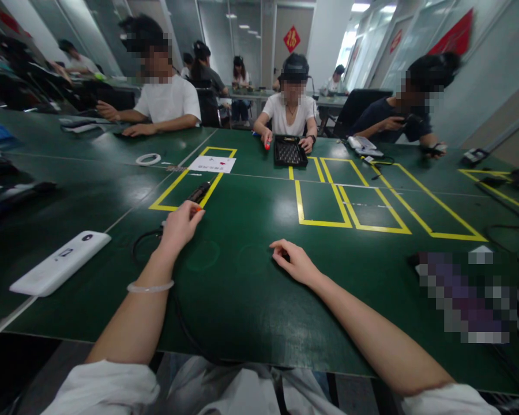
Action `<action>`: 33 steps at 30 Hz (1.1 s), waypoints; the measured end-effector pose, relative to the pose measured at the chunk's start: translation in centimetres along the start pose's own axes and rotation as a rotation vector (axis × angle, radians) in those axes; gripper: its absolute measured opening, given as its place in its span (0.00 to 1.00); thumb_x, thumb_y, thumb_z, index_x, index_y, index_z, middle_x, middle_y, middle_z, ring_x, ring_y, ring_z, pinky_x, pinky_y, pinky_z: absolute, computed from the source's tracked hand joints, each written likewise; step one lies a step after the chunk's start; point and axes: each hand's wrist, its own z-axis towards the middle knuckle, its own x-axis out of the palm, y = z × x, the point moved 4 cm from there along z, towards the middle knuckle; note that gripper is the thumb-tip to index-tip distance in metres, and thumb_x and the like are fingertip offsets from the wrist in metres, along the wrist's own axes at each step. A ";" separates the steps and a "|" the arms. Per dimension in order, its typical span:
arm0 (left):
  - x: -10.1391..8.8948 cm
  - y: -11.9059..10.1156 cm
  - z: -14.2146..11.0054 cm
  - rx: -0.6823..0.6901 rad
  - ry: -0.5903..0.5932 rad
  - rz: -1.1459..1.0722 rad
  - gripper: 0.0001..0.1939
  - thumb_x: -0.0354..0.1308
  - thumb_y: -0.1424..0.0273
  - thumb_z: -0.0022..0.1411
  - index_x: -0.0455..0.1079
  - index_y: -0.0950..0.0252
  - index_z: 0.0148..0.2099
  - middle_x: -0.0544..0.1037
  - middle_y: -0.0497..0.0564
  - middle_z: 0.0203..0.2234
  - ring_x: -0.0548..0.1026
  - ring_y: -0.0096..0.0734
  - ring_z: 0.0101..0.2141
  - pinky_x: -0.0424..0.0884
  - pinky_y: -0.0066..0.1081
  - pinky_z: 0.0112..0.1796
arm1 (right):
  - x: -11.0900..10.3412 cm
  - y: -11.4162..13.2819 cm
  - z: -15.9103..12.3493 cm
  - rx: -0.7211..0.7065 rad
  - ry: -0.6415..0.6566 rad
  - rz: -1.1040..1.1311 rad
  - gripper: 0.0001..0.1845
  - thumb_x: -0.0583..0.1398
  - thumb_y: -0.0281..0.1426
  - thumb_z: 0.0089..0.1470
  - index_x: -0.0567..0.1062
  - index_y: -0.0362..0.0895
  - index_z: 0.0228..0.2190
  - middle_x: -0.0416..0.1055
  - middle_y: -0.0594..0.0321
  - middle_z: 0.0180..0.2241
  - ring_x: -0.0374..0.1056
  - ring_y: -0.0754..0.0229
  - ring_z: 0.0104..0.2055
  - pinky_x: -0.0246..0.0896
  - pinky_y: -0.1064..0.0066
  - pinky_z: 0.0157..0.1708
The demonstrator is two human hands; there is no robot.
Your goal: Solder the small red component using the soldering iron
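Observation:
My left hand [181, 225] is closed around the near end of a slim black tool [199, 193]. Its far end points away from me over the yellow tape outline at the left, and a bit of orange shows by my fingers. A black cord [145, 236] curls beside that wrist and seems to run down toward the table's near edge; the tool's exact kind cannot be made out. My right hand [294, 262] rests over the bare green tabletop, fingers loosely bent with a gap to the thumb, and nothing shows in it.
A white power bank-like box [60, 265] lies at left on the green table [237, 311]. A white paper [211, 164] and a tape roll [148, 159] lie farther back. Opposite, a person holds a black tray [290, 151]. At right is a blurred-out object [467, 294].

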 end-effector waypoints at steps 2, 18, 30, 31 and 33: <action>2.1 -3.0 -0.8 0.151 0.168 -0.265 0.18 0.50 0.56 0.63 0.67 0.65 0.46 0.77 0.54 0.38 0.75 0.37 0.39 0.69 0.34 0.42 | 0.0 0.0 0.0 0.001 0.000 -0.001 0.11 0.56 0.28 0.59 0.69 0.45 0.45 0.72 0.62 0.34 0.67 0.61 0.35 0.61 0.68 0.39; 6.8 -11.8 -7.0 0.476 0.862 -0.647 0.30 0.52 0.61 0.64 0.54 0.61 0.66 0.73 0.49 0.35 0.70 0.28 0.36 0.66 0.28 0.38 | 0.9 0.8 0.1 -0.089 0.093 -0.021 0.14 0.59 0.29 0.58 0.69 0.46 0.47 0.71 0.63 0.33 0.67 0.61 0.34 0.61 0.70 0.39; 7.0 -12.0 -7.1 0.441 0.818 -0.716 0.30 0.53 0.62 0.63 0.54 0.62 0.65 0.75 0.52 0.38 0.73 0.30 0.37 0.67 0.31 0.40 | 0.7 0.4 0.2 -0.020 0.038 0.003 0.05 0.61 0.32 0.56 0.70 0.44 0.35 0.70 0.65 0.30 0.65 0.63 0.31 0.60 0.72 0.34; 6.9 -12.0 -7.0 0.439 0.806 -0.709 0.29 0.53 0.62 0.64 0.55 0.62 0.64 0.76 0.52 0.38 0.73 0.30 0.37 0.68 0.31 0.40 | 0.7 0.4 0.2 -0.005 0.035 0.029 0.05 0.61 0.32 0.56 0.70 0.44 0.35 0.69 0.65 0.29 0.65 0.63 0.30 0.60 0.72 0.33; 6.5 -12.2 -7.0 0.443 0.774 -0.697 0.25 0.53 0.62 0.64 0.58 0.63 0.61 0.77 0.52 0.38 0.74 0.31 0.38 0.68 0.31 0.40 | 0.6 0.3 0.2 0.035 0.023 0.093 0.07 0.60 0.34 0.57 0.70 0.43 0.35 0.69 0.66 0.28 0.64 0.64 0.29 0.59 0.74 0.31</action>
